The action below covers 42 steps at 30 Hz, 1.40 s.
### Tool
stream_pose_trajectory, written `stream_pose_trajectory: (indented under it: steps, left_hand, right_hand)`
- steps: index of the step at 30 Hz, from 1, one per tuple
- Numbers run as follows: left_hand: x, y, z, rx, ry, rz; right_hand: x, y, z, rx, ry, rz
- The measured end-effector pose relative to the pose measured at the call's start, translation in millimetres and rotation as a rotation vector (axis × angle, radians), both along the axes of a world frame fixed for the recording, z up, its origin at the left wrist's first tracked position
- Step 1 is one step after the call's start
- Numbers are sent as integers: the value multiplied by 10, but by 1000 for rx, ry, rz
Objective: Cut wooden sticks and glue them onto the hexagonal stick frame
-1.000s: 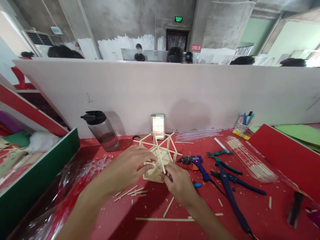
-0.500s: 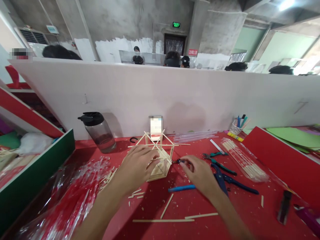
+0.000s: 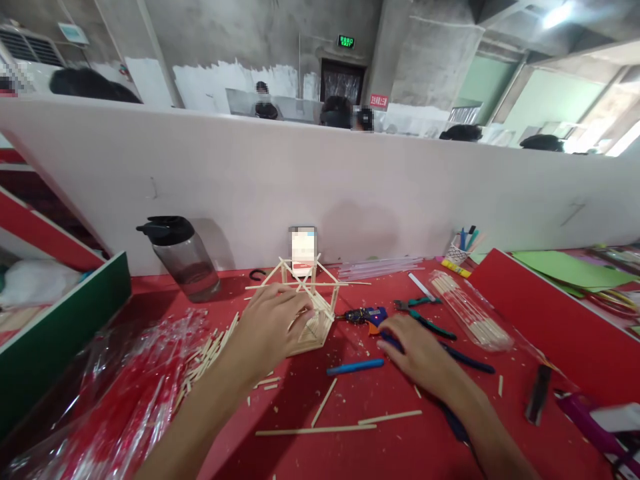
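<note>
Left-hand fingers (image 3: pixel 294 305) partly hide a pale, seemingly many-sided stick frame (image 3: pixel 324 325).

Lit ceiling lamp (image 3: pixel 558 15), upper right; soft shadows on white partition (image 3: pixel 270 177); glints on crumpled plastic (image 3: pixel 150 380); phone screen (image 3: pixel 303 248) pixelated; edges stretched.

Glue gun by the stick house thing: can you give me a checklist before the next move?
1. Right hand at the glue gun: ok.
2. Its grip firm: cannot tell, the fingers hide part of the handle.
3. Nozzle facing the stick frame: ok.
4. Left hand apart from the nozzle: ok, a gap shows.
5. Nozzle hot: cannot tell.
6. Loose things tidied: not ok, a blue pen-shaped thing and loose sticks lie nearby.
</note>
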<state>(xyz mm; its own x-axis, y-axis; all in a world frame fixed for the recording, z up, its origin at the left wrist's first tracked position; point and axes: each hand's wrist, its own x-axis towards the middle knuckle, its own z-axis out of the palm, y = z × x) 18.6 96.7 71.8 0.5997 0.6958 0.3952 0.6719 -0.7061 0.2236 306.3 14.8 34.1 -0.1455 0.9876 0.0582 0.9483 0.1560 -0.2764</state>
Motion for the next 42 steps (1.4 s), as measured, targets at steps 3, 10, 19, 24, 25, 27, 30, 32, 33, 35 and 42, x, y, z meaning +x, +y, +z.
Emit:
stream_pose_trajectory:
  steps: [3, 10, 19, 24, 25, 27, 30, 32, 33, 35, 42]
  left_hand:
    - [-10, 7, -18, 3, -8, -7]
    - [-22, 34, -41, -5, -42, -25]
    - [-7, 14, 8, -44, -56, -26]
    - [6, -3, 54, -91, -90, 0]
    - [7, -3, 56, -100, -94, -2]
    - [7, -1, 54, -117, -106, -9]
    - [0, 5, 46, -140, -123, -11]
    - [-11, 10, 46, -151, -127, -16]
    - [-17, 13, 48, -155, -130, -21]
    - [-28, 24, 50, -160, -149, -35]
    - [-37, 88, 13, -177, -240, -79]
  right_hand:
    - [-74, -69, 0, 24, 14, 97]
    - [582, -303, -42, -109, -209, -292]
    - [615, -511, -342, -80, -401, -450]
    - [672, -437, -268, -38, -402, -407]
    - [682, -434, -201, -6, -335, -414]
    - [663, -440, -15, 68, -119, -436]
    - [478, -453, 336, 19, 303, -446]
    - [263, -446, 547, -174, 573, -390]
    - [143, -435, 630, -300, 696, -338]
    - [-88, -396, 748, -460, 859, -271]
    - [-521, -166, 895, -612, 744, -203]
